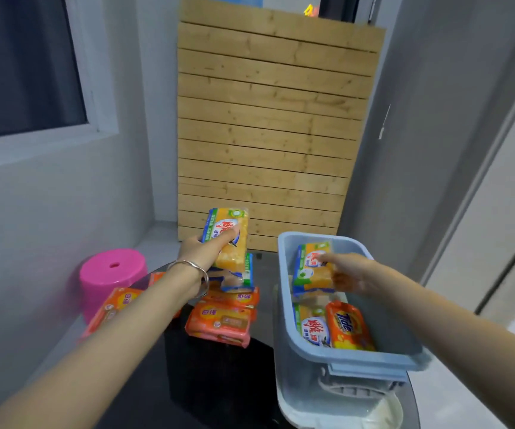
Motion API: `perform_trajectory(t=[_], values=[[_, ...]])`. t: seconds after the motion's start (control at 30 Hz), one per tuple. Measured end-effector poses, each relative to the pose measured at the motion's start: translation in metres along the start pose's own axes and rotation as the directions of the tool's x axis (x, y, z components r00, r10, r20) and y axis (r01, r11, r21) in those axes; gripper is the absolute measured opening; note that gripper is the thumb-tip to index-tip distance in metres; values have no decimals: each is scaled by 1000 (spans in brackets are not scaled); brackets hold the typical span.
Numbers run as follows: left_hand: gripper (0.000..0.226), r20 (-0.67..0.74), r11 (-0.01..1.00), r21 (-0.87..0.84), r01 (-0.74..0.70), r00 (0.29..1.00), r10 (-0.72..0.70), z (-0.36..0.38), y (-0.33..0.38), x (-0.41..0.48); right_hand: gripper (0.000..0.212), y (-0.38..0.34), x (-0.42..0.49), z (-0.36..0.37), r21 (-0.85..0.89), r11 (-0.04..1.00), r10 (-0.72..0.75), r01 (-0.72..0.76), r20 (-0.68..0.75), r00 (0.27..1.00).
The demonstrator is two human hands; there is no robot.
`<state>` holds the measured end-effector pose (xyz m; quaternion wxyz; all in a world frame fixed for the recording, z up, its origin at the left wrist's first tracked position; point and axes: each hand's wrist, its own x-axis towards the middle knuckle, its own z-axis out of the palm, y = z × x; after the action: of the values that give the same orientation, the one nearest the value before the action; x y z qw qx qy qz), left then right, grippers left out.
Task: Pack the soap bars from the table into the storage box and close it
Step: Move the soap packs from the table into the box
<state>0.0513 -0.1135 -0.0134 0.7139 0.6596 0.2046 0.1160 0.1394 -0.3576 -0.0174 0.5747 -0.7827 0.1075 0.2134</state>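
Note:
My left hand (202, 250) grips a yellow wrapped soap bar (229, 239) and holds it tilted above the pile on the black table (219, 382). Below it lie another yellow bar (240, 278) and several orange bars (220, 322), one more under my forearm (112, 308). The blue-rimmed storage box (342, 357) stands open on the right. My right hand (347, 275) reaches into it and holds a yellow bar (310, 270) at the far end. A second yellow bar (311, 328) and an orange Tide bar (349, 326) lie in the near end.
A pink plastic stool (112, 274) stands left of the table. A wooden slat panel (268, 134) leans against the wall behind. A white lid-like piece (383, 410) shows under the box's near end. Grey walls close in on both sides.

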Motion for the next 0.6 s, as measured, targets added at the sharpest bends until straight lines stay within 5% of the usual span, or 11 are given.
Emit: perform_trajectory(t=[0.37, 0.6], values=[[38, 27, 994, 91, -64, 998, 62, 26, -5, -6, 35, 23, 27, 13, 248, 966, 52, -78, 110, 993], [34, 37, 994, 93, -52, 998, 49, 34, -13, -8, 32, 31, 23, 14, -87, 995, 67, -45, 275, 959]])
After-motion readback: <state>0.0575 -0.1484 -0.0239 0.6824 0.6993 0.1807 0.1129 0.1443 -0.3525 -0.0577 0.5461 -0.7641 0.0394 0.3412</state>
